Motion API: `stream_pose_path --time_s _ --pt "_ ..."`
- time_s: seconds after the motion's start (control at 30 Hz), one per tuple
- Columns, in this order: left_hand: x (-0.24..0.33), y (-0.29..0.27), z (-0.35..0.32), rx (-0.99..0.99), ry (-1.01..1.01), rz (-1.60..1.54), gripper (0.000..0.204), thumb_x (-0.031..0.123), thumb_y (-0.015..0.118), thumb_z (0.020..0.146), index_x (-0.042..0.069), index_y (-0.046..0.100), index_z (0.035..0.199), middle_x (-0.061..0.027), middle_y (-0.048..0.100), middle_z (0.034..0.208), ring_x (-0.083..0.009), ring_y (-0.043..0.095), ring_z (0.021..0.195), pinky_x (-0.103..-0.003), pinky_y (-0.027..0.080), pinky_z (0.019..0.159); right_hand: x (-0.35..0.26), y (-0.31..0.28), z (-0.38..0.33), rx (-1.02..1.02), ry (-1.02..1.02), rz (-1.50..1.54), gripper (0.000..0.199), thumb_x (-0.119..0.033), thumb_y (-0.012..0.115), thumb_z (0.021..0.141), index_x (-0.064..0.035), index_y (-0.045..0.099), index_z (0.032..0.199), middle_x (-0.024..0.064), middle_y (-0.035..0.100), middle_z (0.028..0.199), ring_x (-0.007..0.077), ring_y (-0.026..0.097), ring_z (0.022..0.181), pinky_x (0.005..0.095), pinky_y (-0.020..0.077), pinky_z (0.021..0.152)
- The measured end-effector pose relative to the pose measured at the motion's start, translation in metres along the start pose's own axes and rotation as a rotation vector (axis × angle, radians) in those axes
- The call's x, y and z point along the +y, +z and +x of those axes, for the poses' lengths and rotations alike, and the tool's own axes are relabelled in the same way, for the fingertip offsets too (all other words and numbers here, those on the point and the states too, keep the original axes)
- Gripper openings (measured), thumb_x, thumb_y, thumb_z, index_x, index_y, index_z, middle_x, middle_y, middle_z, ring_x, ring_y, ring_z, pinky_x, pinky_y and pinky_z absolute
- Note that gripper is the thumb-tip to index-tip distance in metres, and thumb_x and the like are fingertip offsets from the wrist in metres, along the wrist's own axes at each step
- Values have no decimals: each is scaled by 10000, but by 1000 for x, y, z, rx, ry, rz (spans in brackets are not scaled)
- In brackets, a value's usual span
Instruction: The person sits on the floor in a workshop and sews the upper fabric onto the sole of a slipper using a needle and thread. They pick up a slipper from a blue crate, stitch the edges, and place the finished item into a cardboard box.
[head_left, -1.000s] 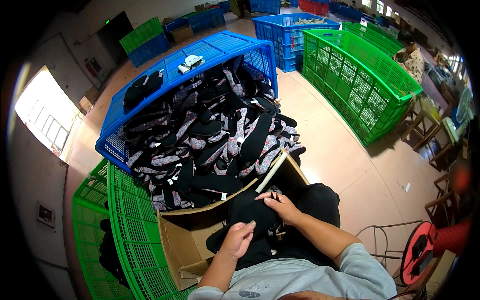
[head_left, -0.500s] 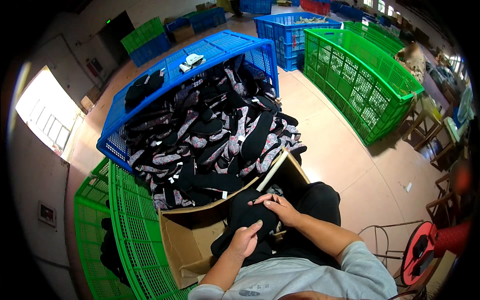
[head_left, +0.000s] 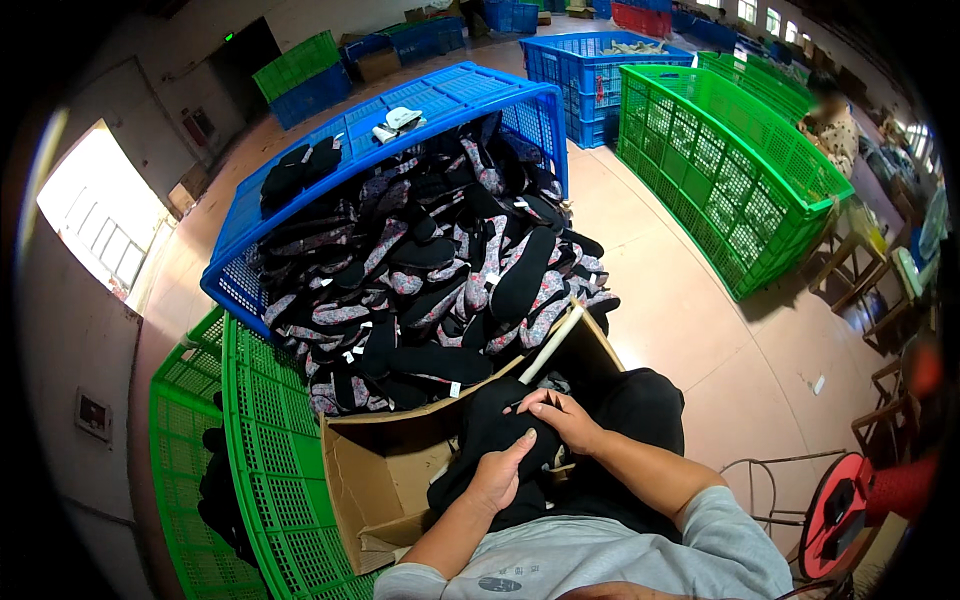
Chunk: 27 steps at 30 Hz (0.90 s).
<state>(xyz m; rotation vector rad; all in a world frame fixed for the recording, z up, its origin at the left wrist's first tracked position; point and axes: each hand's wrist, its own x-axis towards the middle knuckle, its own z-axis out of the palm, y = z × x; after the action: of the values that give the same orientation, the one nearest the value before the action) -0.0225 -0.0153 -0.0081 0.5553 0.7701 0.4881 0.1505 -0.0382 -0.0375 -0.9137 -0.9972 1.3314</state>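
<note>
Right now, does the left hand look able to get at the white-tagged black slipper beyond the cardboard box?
Probably yes, once freed: the left hand holds a black cloth piece, but the black slipper lies mostly uncovered just beyond the cardboard box.

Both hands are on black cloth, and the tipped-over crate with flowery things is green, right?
No, the tipped-over crate is blue, as the head view shows. The left hand and right hand are on black cloth, and flowery things do fill the crate.
</note>
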Motion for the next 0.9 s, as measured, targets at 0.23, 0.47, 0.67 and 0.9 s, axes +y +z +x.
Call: stream_pose_path --time_s 0.23,0.47,0.67,0.9 --pt "4 2 -2 -18 78 16 439 108 648 940 29 503 1346 -54 573 1277 -166 549 1171 -315 425 1048 -7 4 -2 15 -1 17 203 -163 520 993 -11 609 1094 111 644 1170 167 552 1131 331 370 1053" --pt "-6 12 10 98 222 224 418 62 645 928 19 529 1327 -59 584 1264 -163 565 1136 -309 446 1013 11 -7 -2 70 -103 101 190 -164 550 976 -9 606 1071 116 649 1146 181 577 1088 341 407 1016" --pt "12 19 5 98 264 5 317 97 687 907 -74 627 1167 -101 647 1162 -164 623 1036 -289 486 933 -6 6 -7 319 75 161 301 -255 587 969 -61 584 1200 -33 569 879 37 475 674 204 397 584" --pt "3 23 11 -14 230 -60 272 90 663 919 -88 627 1122 -103 643 1139 -163 593 1068 -296 438 989 -6 2 -2 358 65 229 348 -308 530 1009 -31 548 1219 48 629 1101 114 595 999 257 478 871"
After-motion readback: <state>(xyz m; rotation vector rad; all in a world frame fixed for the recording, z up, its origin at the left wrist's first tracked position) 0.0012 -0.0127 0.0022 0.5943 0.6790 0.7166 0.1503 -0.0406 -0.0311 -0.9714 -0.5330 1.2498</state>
